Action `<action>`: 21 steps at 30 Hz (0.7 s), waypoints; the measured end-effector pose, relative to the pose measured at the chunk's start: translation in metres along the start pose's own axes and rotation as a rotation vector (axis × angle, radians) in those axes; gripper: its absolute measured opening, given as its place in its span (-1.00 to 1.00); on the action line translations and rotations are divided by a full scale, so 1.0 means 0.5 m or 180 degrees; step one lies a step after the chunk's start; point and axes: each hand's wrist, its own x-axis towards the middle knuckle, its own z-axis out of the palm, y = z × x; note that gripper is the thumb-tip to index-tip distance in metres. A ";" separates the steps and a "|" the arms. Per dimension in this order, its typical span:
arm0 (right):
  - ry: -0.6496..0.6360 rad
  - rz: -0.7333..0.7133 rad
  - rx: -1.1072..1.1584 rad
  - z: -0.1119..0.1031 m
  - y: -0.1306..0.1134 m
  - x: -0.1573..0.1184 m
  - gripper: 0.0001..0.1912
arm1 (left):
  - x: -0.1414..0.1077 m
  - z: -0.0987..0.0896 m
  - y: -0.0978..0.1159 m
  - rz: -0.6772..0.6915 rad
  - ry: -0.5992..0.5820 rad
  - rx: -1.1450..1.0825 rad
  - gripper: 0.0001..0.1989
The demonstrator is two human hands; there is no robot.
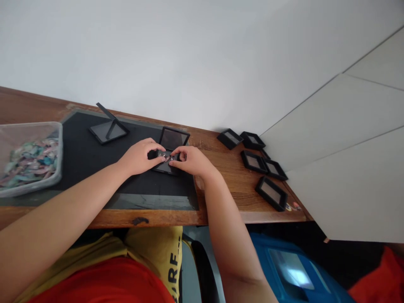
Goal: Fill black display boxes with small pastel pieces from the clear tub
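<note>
Small shiny pieces [166,157] lie in the base of an open black case [164,168], whose lid [174,139] stands raised behind it. My left hand [140,156] is at the left side of the case, thumb and forefinger closed at the pieces. From the right, my right hand [192,161] reaches over the base with its fingers bent together at the same pieces. What exactly each hand pinches is too small to make out. Another open black case [109,131] with a tilted lid rests on the dark mat [135,185], left of my hands.
A clear plastic tub [58,162] of pastel pieces stands at the left. Several black framed boxes [272,192] lie on the wooden table [221,158] at the right. White walls rise behind and at the right. A blue container [290,269] is below the table edge.
</note>
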 end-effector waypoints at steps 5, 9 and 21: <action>-0.0021 -0.0016 0.0003 -0.004 0.004 -0.001 -0.74 | 0.001 -0.002 0.003 -0.0058 -0.0191 0.0051 -0.59; 0.0016 0.0031 -0.0048 -0.009 0.008 -0.002 -0.72 | 0.002 0.000 0.000 -0.0087 -0.0212 0.0080 -0.61; -0.0004 0.0095 0.0261 -0.030 0.038 -0.005 -0.64 | 0.001 -0.019 -0.015 -0.0312 -0.0136 -0.0044 -0.60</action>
